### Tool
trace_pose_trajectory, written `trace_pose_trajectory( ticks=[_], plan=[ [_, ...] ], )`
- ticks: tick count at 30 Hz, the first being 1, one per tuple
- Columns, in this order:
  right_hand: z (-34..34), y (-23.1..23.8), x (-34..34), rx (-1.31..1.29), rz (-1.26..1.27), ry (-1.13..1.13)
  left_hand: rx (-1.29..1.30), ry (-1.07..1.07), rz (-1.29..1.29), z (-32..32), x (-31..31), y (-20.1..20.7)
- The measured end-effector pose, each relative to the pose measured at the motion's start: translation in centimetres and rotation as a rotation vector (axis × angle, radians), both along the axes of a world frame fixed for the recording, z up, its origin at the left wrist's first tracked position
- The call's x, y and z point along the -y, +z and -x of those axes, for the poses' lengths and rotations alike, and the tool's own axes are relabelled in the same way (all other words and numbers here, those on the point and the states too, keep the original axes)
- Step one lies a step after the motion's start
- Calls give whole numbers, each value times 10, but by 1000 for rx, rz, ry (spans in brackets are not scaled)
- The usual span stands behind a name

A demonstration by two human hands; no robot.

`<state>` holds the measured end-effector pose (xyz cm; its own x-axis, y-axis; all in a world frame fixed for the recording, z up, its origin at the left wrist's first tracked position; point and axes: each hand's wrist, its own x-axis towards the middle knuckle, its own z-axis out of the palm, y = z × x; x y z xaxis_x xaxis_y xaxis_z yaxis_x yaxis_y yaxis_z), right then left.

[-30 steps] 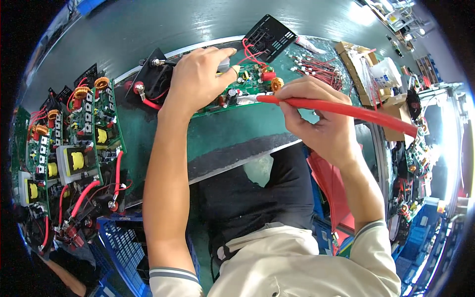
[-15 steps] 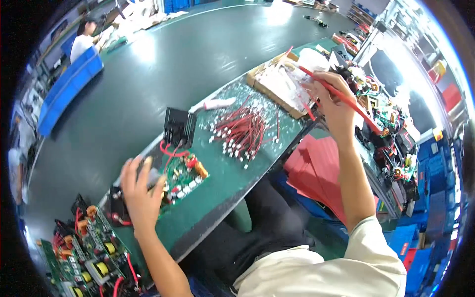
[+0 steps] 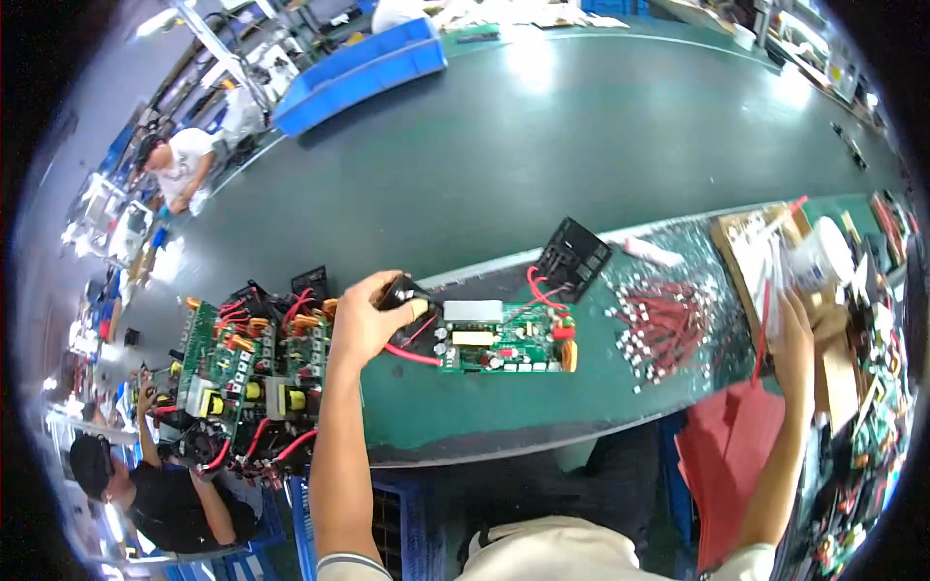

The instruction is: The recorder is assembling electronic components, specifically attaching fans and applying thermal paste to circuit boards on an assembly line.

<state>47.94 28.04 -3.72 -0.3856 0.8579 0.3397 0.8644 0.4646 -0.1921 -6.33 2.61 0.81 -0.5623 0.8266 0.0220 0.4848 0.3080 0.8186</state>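
My left hand grips a black end panel between thumb and fingers. A thick red wire runs from beside that panel to the green circuit board, which lies flat on the bench. Red wires also join the board to a slotted black panel behind it. Over at the right, my right hand is low beside the open cardboard box, fingers closed together. A slim red stick lies along its thumb side and appears held; the fingertips are partly hard to see.
A pile of red wires with white connectors lies between the boards and the box. Several more circuit boards crowd the left. Red sheets hang at the near right. A blue bin stands across the bench. Other people work at left.
My view has swung left. The right hand has come down with the red stick to the box's near edge. My left hand has closed on the black panel left of the board.
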Motion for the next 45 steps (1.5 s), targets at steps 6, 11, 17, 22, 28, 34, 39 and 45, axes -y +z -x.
trace_pose_trajectory(
  ticks=[6,11,17,22,28,34,39,45],
  plan=[
    [46,21,52,-267,46,115,-69,63,-258,90,-124,26],
    [91,17,80,-262,152,198,-206,348,-194,153,-201,5],
    [143,23,82,-398,266,391,-470,339,-39,221,-235,-6],
    [169,-18,80,-467,331,458,-867,299,389,202,-137,73],
    [186,-29,130,-503,375,617,-897,153,663,174,115,161],
    [176,-23,157,-495,340,626,-782,666,875,167,240,115],
    [153,-17,166,-505,304,565,-790,744,682,168,231,111],
    [133,-25,181,-559,272,498,-730,544,472,199,247,115]
  ],
)
